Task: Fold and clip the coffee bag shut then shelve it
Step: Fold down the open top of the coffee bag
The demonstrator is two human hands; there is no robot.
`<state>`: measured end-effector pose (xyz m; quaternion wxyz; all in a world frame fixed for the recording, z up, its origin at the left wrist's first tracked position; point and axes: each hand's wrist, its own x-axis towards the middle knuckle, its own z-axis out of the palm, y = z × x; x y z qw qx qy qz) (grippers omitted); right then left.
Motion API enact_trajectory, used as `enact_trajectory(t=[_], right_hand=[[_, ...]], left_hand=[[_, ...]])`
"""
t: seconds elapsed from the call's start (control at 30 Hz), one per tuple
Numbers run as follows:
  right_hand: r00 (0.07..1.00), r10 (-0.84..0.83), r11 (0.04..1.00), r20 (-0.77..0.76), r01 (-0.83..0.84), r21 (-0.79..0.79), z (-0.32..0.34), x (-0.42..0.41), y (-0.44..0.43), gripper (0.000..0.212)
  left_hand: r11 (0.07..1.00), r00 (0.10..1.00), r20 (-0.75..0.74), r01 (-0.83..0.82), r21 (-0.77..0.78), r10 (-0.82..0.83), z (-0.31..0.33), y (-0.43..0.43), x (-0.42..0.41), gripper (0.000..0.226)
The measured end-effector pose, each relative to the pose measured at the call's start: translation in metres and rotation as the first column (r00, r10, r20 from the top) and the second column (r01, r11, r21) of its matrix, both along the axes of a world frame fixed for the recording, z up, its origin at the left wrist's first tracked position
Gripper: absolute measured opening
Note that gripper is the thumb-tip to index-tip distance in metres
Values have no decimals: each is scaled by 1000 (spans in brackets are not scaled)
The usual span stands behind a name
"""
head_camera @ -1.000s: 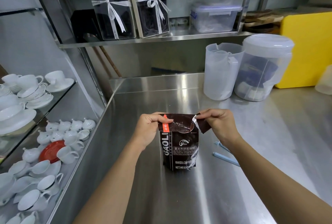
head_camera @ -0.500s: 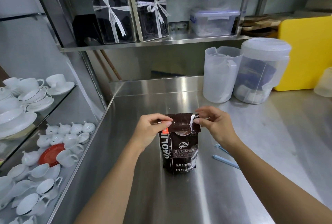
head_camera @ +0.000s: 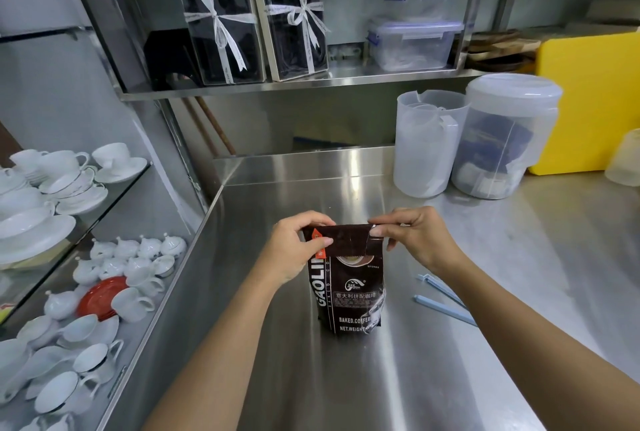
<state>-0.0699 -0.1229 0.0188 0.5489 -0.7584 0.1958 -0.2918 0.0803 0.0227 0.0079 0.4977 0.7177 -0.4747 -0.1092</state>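
Observation:
A dark brown coffee bag (head_camera: pixel 349 292) with white lettering stands upright on the steel counter (head_camera: pixel 346 378). Its top is folded forward and down into a flat flap. My left hand (head_camera: pixel 294 247) pinches the flap's left end, next to an orange tab. My right hand (head_camera: pixel 415 240) pinches the right end with thumb and fingertips. A pale blue bag clip (head_camera: pixel 445 299), lying open in a V, rests on the counter to the right of the bag, under my right forearm. The steel shelf (head_camera: pixel 311 86) runs above the counter's back.
Two ribboned black gift boxes (head_camera: pixel 256 29) and stacked clear containers (head_camera: pixel 414 39) sit on the shelf. A translucent jug (head_camera: pixel 427 143), a lidded clear tub (head_camera: pixel 505 136) and a yellow board (head_camera: pixel 592 101) stand at the back right. White cups and a red saucer (head_camera: pixel 100 295) fill glass shelves on the left.
The bag's open top has been folded down flat toward me. Both hands moved closer together and lower along the fold. The view tilted slightly upward.

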Motion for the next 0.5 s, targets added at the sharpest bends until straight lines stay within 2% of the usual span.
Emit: enact_trajectory(t=[0.07, 0.17, 0.23, 0.33, 0.4, 0.5], right_hand=[[999, 32, 999, -28, -33, -36, 3, 0, 0, 20], [995, 51, 989, -89, -62, -134, 5, 0, 0, 15], [990, 33, 978, -140, -60, -197, 7, 0, 1, 9], [980, -24, 945, -195, -42, -324, 9, 1, 1, 5], [980, -49, 911, -191, -34, -411, 9, 1, 3, 6], [985, -58, 863, -161, -32, -505, 7, 1, 7, 7]], left_hand=[[1000, 998, 65, -24, 19, 23, 1, 0, 0, 26], [995, 983, 175, -67, 71, 54, 4, -1, -3, 28], [994, 970, 236, -74, 85, 52, 6, -3, -6, 28], [996, 947, 322, -38, 85, 9, 10, -3, -10, 16], [996, 924, 383, -18, 91, -18, 14, -4, -10, 8], [997, 887, 460, 2, 74, -36, 17, -8, -11, 11]])
